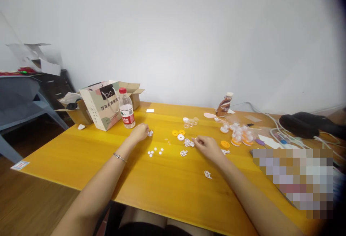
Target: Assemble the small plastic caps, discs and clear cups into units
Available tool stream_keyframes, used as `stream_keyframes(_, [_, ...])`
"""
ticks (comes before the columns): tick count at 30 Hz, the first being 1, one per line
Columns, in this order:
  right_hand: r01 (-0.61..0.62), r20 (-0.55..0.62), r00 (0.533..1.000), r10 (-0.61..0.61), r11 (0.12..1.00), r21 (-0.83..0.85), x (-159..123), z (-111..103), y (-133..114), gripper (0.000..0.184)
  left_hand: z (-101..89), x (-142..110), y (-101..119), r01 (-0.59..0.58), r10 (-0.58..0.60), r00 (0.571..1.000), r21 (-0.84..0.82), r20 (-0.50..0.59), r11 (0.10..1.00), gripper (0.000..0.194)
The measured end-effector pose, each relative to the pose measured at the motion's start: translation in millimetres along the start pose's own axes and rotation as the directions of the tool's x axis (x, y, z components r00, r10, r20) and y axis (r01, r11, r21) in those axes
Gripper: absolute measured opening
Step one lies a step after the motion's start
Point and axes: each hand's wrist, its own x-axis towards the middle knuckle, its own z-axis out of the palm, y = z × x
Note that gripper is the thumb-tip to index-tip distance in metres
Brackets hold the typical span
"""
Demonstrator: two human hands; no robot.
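My left hand (139, 133) is closed, its fingertips pinched at a little cluster of small white plastic pieces (150, 133) left of the table's middle. Several small white discs (152, 152) lie scattered nearer to me. My right hand (207, 147) is curled with thumb and fingers together, beside white openwork plastic parts (187, 142); what its fingertips hold is too small to make out. Another openwork piece (183, 153) lies just left of it, and a white half-round piece (208, 174) nearer to me. Yellow rings (175, 133) and a white ring (181, 137) lie between the hands.
A water bottle (126, 111), a paper bag (101, 108) and cardboard boxes (132, 91) stand at the left. Clear cups (191, 122) lie farther back. At the right are a brown bottle (224, 105), clear-and-orange assemblies (240, 135), cables (270, 118) and a black case (298, 126).
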Motion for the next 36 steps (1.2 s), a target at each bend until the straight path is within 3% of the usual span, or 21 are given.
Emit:
stream_keyframes(7, [0.026,0.025,0.999,-0.025,0.999,-0.026,-1,3,-3,0.039,10.4,-2,2,0.010,-0.011,1.000,0.031,0.029,0.999,0.011])
stream_keyframes(13, [0.015,0.045,0.999,-0.013,0.999,-0.033,-1,2,-3,0.039,2.7,-6,12,-0.011,0.011,1.000,0.032,0.007,0.999,0.009])
stream_keyframes(15, [0.017,0.051,0.999,-0.016,1.000,-0.025,-1,3,-2,0.038,-0.4,-11,24,-0.051,0.051,0.999,0.021,-0.011,0.998,0.010])
stream_keyframes(17, [0.019,0.060,0.998,-0.018,1.000,-0.014,-1,4,-1,0.038,-0.3,-19,42,-0.170,0.170,0.985,-0.036,0.003,0.985,0.013])
stream_keyframes(18, [0.019,0.063,0.998,-0.018,1.000,-0.011,-1,5,-1,0.038,1.5,-24,51,-0.292,0.296,0.955,-0.111,0.021,0.950,0.014])
stream_keyframes(21, [0.011,0.060,0.998,-0.011,1.000,-0.006,-1,7,1,0.038,10.9,-42,76,-0.552,0.618,0.774,-0.330,0.140,0.766,0.016])
stream_keyframes(23, [0.009,0.068,0.998,-0.008,1.000,-0.003,-1,7,0,0.037,16.7,-50,87,-0.598,0.698,0.688,-0.392,0.198,0.700,0.015])
stream_keyframes(25, [0.006,0.080,0.997,-0.006,1.000,-0.003,-1,7,0,0.037,19.0,-53,90,-0.589,0.715,0.662,-0.432,0.225,0.682,0.017])
stream_keyframes(27, [0.003,0.087,0.996,-0.003,1.000,-0.004,-1,6,-1,0.037,18.4,-49,87,-0.549,0.683,0.702,-0.457,0.203,0.700,0.020])
stream_keyframes(31, [0.003,0.087,0.996,-0.002,1.000,-0.005,-1,6,-2,0.037,18.9,-28,65,-0.417,0.445,0.895,-0.284,0.039,0.863,0.021])
stream_keyframes(33, [0.006,0.089,0.996,-0.006,1.000,-0.004,-1,6,-2,0.038,22.2,-18,52,-0.374,0.376,0.926,-0.156,-0.018,0.914,0.019])
stream_keyframes(36, [0.012,0.104,0.995,-0.013,1.000,0.014,-1,9,-1,0.036,27.5,-9,41,-0.377,0.377,0.926,-0.097,-0.011,0.921,0.019])
